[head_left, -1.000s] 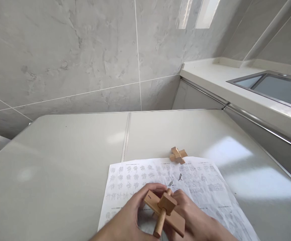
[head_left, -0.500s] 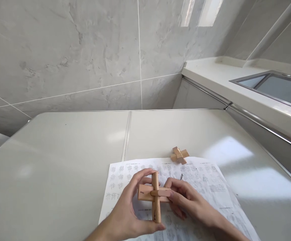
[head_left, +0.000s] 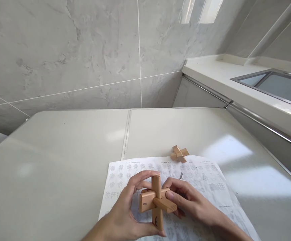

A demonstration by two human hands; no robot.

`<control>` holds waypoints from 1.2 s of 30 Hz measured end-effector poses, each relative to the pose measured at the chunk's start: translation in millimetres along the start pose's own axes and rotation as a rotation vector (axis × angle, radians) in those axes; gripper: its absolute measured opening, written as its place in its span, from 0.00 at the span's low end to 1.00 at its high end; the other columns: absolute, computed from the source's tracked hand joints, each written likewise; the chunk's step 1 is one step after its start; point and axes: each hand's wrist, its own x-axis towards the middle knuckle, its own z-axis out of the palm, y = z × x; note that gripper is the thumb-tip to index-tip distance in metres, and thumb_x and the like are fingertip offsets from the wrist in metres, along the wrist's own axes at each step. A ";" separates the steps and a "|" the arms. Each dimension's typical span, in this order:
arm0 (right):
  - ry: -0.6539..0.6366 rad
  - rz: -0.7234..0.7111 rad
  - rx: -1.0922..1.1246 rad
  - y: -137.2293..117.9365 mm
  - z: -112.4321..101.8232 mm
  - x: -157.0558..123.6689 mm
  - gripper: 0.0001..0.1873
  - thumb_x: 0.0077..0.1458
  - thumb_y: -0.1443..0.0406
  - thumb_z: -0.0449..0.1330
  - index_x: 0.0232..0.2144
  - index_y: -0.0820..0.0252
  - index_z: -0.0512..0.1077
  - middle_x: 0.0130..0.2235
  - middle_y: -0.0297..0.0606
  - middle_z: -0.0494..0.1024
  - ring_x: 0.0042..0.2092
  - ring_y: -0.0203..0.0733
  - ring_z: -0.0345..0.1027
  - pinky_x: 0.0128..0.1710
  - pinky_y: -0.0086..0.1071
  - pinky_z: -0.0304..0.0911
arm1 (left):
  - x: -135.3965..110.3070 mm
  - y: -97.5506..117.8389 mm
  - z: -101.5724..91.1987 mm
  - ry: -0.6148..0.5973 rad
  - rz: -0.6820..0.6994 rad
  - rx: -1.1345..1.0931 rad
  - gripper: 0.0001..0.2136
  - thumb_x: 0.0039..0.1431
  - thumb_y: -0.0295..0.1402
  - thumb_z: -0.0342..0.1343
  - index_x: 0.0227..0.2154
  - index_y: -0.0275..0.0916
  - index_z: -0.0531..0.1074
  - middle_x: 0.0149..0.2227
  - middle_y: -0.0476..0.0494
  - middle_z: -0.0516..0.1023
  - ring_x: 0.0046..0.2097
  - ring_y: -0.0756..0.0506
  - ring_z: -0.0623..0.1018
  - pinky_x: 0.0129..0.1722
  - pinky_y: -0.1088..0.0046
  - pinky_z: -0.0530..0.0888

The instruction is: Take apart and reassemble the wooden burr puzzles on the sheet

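Observation:
A wooden interlocking puzzle (head_left: pixel 156 200), made of crossed bars, is held upright above the printed sheet. My left hand (head_left: pixel 126 207) spans it from top to bottom, fingertips on the upper end and thumb under the lower end. My right hand (head_left: pixel 189 201) grips its right side, the thumb against a bar and the other fingers curled behind. Dark pen marks show on the left bar and on the lower one. One bar sticks out toward me and to the right. The puzzle and the hands hide part of the sheet.
The printed instruction sheet (head_left: pixel 129 184), with rows of small drawings, lies on the white table (head_left: pixel 67 144). A second wooden cross-shaped puzzle (head_left: pixel 179 154) rests at the sheet's far edge. To the right stands a counter (head_left: pixel 208 68) with a sink (head_left: pixel 278 83). A grey tiled wall is behind.
The puzzle has been turned in my hands, so its front bar now juts toward me and down to the right. Both hands keep their hold with little movement.

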 end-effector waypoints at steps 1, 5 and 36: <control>0.002 -0.003 0.002 0.4 0.5 0.2 0.20 0.71 0.47 0.60 0.41 0.59 0.72 0.29 0.29 0.70 0.26 0.32 0.62 0.27 0.27 0.59 | -0.4 -0.7 -0.7 -0.008 0.005 0.010 0.55 0.45 0.30 0.82 0.70 0.61 0.56 0.72 0.36 0.61 0.61 0.33 0.77 0.61 0.53 0.78; -0.005 -0.022 0.008 -0.1 2.7 0.6 0.20 0.73 0.48 0.59 0.42 0.59 0.72 0.29 0.30 0.72 0.26 0.33 0.64 0.27 0.28 0.59 | 0.0 -0.4 -2.1 -0.018 0.010 0.044 0.54 0.46 0.29 0.81 0.71 0.60 0.55 0.71 0.36 0.65 0.63 0.32 0.76 0.59 0.57 0.80; 0.282 -0.420 -0.791 13.6 7.5 1.8 0.11 0.77 0.64 0.50 0.47 0.57 0.73 0.35 0.37 0.82 0.30 0.38 0.70 0.31 0.31 0.62 | 19.6 18.3 -9.8 -0.002 -0.103 0.219 0.46 0.45 0.40 0.79 0.67 0.52 0.66 0.69 0.38 0.67 0.69 0.27 0.68 0.67 0.47 0.71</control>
